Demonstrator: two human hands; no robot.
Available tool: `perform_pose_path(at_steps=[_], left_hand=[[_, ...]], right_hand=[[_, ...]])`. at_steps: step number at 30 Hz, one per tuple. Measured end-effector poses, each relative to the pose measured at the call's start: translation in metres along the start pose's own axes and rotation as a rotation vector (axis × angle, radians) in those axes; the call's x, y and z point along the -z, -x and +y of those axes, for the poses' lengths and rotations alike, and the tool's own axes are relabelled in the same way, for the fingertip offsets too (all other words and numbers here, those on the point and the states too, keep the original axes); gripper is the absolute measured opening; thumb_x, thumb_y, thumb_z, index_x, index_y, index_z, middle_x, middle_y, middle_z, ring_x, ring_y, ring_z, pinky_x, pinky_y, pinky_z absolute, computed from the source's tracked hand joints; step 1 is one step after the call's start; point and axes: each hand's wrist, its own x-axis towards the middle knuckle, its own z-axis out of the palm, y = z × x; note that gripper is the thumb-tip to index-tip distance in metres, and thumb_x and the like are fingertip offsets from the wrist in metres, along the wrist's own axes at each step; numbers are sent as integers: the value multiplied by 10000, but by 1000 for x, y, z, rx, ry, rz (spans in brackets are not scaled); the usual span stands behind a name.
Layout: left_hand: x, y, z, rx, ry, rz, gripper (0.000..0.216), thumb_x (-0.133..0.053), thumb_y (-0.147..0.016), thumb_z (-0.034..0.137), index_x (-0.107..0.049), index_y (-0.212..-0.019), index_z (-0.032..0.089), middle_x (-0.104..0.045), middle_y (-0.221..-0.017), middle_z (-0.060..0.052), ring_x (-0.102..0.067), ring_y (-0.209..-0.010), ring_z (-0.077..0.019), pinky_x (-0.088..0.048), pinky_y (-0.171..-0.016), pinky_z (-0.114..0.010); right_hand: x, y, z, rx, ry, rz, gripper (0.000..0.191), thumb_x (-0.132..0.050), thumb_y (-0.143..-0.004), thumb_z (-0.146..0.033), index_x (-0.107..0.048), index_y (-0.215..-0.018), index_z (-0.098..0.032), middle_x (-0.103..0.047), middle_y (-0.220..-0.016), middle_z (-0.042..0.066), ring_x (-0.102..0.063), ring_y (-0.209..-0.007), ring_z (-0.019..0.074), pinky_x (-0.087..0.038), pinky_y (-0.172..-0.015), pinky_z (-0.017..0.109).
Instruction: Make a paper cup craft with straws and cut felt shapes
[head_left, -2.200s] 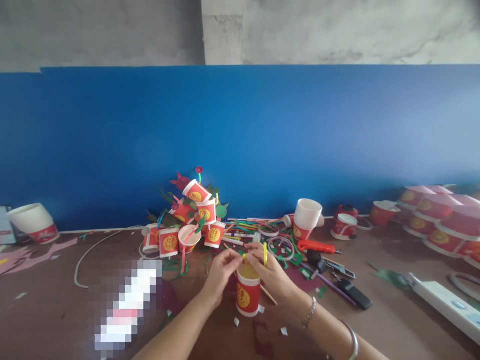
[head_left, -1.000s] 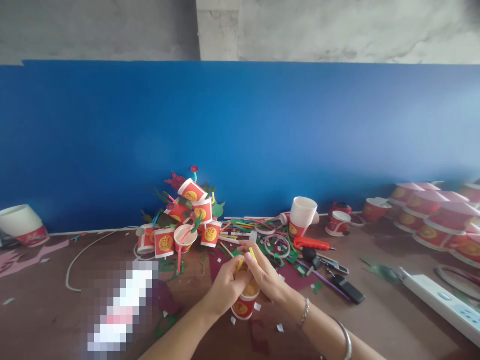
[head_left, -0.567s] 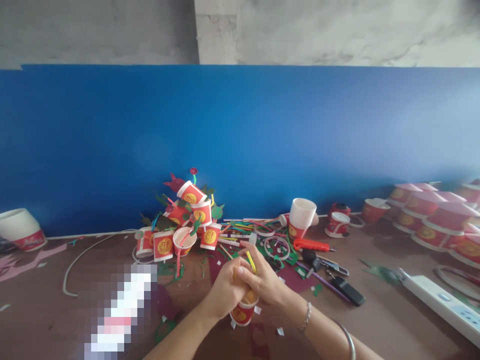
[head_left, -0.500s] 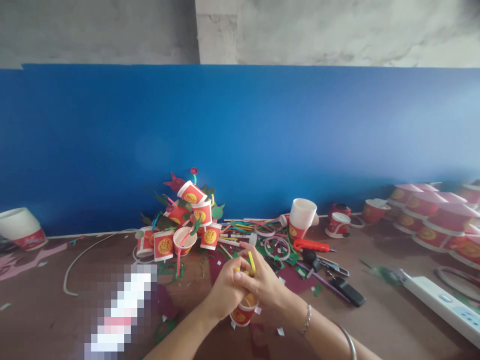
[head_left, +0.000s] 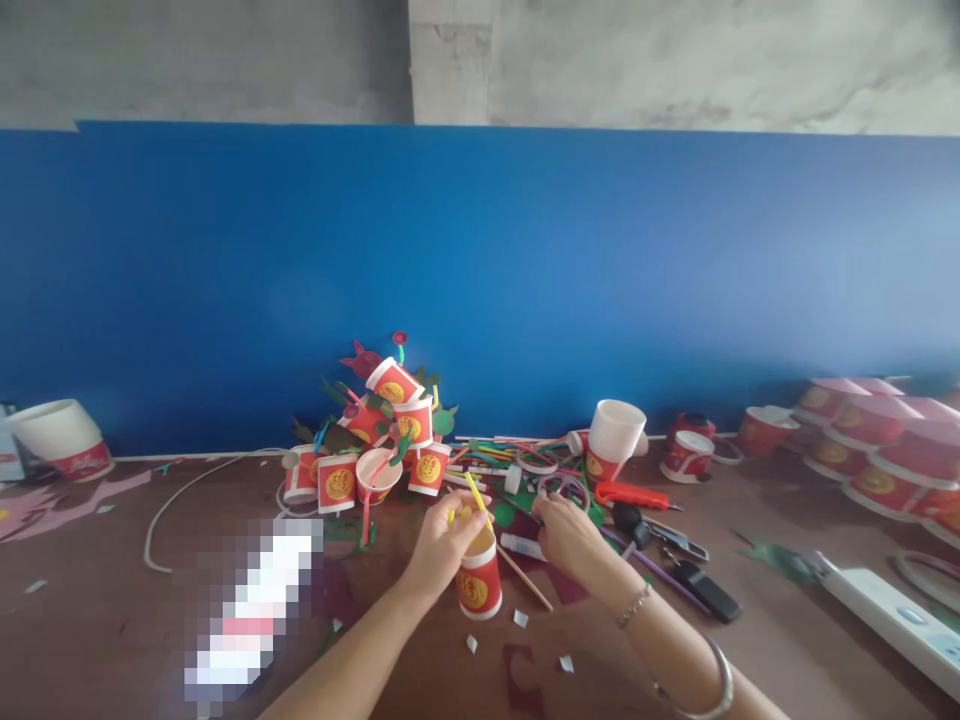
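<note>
My left hand (head_left: 442, 540) is closed around the rim of a red paper cup (head_left: 478, 590) with a yellow emblem, which stands on the brown table (head_left: 112, 620). A yellow straw (head_left: 474, 496) sticks up from the cup beside my fingers. My right hand (head_left: 568, 535) is apart from the cup, to its right, with fingers curled down among green paper scraps and straws. What it pinches is hidden. A small white tube (head_left: 523, 546) lies between the hands, and a thin wooden stick (head_left: 525, 580) lies by the cup.
A pile of red cups with leaves and straws (head_left: 390, 430) sits behind. An upturned white cup (head_left: 615, 432), red utility knife (head_left: 636, 494), black key fob (head_left: 706, 590) and power strip (head_left: 892, 615) lie right. Stacked red cups (head_left: 877, 445) fill the far right. A white cable (head_left: 195, 485) curves left.
My right hand has let go of the cup and straw and moved right onto the scraps. The left hand keeps the cup, which now stands more upright.
</note>
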Motion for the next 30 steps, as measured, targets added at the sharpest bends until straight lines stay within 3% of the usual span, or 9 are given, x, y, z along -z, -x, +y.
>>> perform_pose_path(at_steps=[5, 9, 15, 24, 26, 30], left_hand=[[2, 0, 1, -13, -29, 1, 261, -681, -717, 358, -679, -874, 150, -696, -785, -59, -627, -721, -177, -462, -684, -265], [0, 1, 5, -3, -1, -8, 279, -676, -720, 375, -681, -868, 138, -684, -764, -54, -616, -697, -167, -452, -665, -259], [3, -2, 3, -8, 1, 14, 281, -681, -704, 372, -690, -850, 133, -670, -714, -46, -599, -649, -157, -444, -631, -256], [4, -5, 1, -23, -15, 59, 245, -690, -683, 341, -713, -823, 141, -676, -743, -46, -600, -664, -157, -457, -635, -255], [4, -5, 2, -23, -11, 66, 253, -699, -670, 343, -715, -819, 139, -677, -734, -46, -607, -670, -165, -462, -639, -260], [4, -5, 3, 8, 6, 89, 272, -713, -638, 338, -714, -817, 134, -684, -713, -48, -622, -671, -183, -471, -632, -272]], right_hand=[[-7, 0, 4, -35, 81, -56, 398, -487, -711, 17, -615, -1083, -46, -605, -1119, 220, -565, -1066, 281, -402, -844, 306], [-6, 0, 6, -51, 109, -84, 518, -481, -702, 48, -534, -1212, -24, -629, -1100, 239, -589, -1046, 285, -412, -809, 317], [8, 5, 8, 13, 61, -52, 341, -530, -710, -63, -641, -1028, -123, -687, -1000, 138, -622, -968, 249, -404, -755, 272], [13, 0, 13, 131, -440, -13, 344, -589, -696, -217, -658, -1030, -176, -602, -624, -24, -530, -568, 139, -362, -535, 233], [14, -1, 11, 168, -537, 2, 300, -626, -706, -319, -669, -968, -179, -567, -604, -37, -483, -540, 125, -348, -515, 234], [20, 2, 5, 212, -719, 54, 395, -685, -686, -413, -632, -986, -162, -569, -660, -29, -486, -594, 126, -391, -565, 244]])
